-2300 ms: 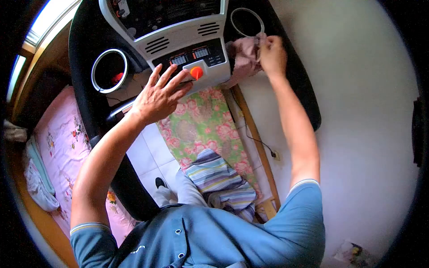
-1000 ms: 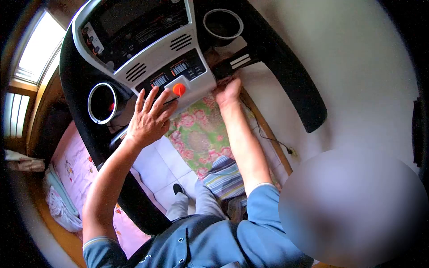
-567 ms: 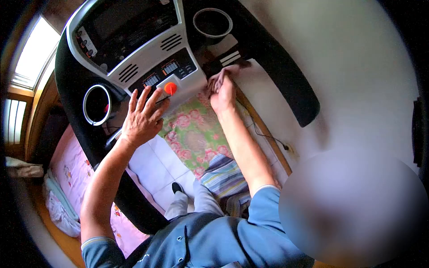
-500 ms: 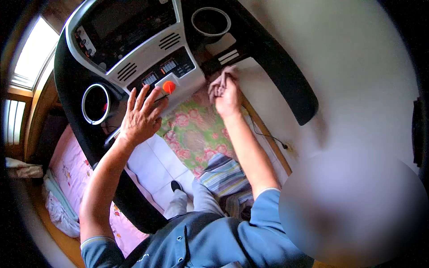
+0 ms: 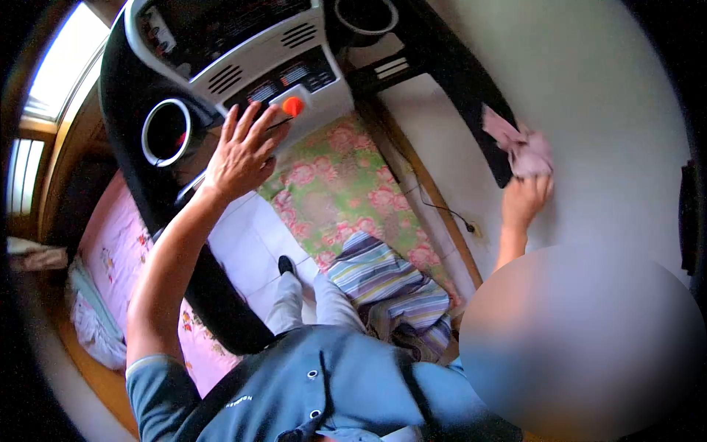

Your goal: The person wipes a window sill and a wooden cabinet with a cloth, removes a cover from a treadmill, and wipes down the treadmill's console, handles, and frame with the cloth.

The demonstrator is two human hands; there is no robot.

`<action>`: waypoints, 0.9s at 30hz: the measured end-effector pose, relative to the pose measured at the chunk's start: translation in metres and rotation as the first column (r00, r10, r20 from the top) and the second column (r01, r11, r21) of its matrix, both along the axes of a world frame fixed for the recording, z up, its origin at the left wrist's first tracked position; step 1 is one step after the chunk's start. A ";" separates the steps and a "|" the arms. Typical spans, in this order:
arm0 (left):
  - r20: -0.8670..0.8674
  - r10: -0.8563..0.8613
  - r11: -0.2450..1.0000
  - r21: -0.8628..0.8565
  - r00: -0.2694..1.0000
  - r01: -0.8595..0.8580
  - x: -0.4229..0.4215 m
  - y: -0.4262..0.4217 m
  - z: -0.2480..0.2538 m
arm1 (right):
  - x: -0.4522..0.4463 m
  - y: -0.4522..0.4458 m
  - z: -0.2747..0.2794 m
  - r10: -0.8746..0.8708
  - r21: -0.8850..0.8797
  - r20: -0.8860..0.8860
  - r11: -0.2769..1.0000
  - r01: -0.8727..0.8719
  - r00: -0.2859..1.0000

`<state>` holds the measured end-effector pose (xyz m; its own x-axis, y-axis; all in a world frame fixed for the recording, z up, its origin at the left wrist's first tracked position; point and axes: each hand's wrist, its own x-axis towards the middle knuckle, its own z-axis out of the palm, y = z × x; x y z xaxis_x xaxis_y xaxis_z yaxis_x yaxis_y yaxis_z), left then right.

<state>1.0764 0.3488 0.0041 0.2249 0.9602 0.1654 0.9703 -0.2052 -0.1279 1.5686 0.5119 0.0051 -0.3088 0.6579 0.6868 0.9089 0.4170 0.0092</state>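
Pink cloth (image 5: 533, 156) is clenched in your right hand (image 5: 524, 197), likely for control at the handrail (image 5: 471, 92); your left hand (image 5: 241, 158), grip released, probably steadies you at the console (image 5: 324, 99).

This looks like a bedroom in a home: pink flower-printed bedding (image 5: 118, 221) spreads down the left of the frame, below a bright wood-framed window (image 5: 66, 62) at upper left. A black-and-silver exercise machine (image 5: 261, 55) fills the top centre; glossy white square floor tiles (image 5: 237, 244) show left of centre.
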 end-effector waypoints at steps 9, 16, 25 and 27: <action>-0.001 0.004 1.000 0.006 1.000 -0.004 0.000 -0.002 -0.005 | -0.081 -0.070 -0.074 -0.559 -0.371 -0.829 0.588 -0.719 -0.029; 0.006 -0.034 0.999 0.013 0.999 0.034 -0.005 -0.005 0.000 | -0.223 0.028 -0.061 -0.597 0.063 -0.670 0.547 -0.835 -0.441; 0.088 -0.073 0.997 0.015 0.993 0.072 -0.004 -0.057 0.037 | -0.344 -0.092 -0.114 -0.931 0.174 -0.267 0.208 -0.963 -0.249; 0.166 -0.094 0.995 0.049 0.982 0.087 0.001 -0.071 0.042 | -0.342 -0.112 -0.101 -0.971 0.250 -0.134 0.160 -0.955 -0.198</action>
<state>1.0769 0.2779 0.0466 0.2763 0.9288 0.2471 0.9563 -0.2912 0.0255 1.2264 0.3999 -0.0963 -0.7195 0.5266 -0.4528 -0.5798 -0.8144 -0.0259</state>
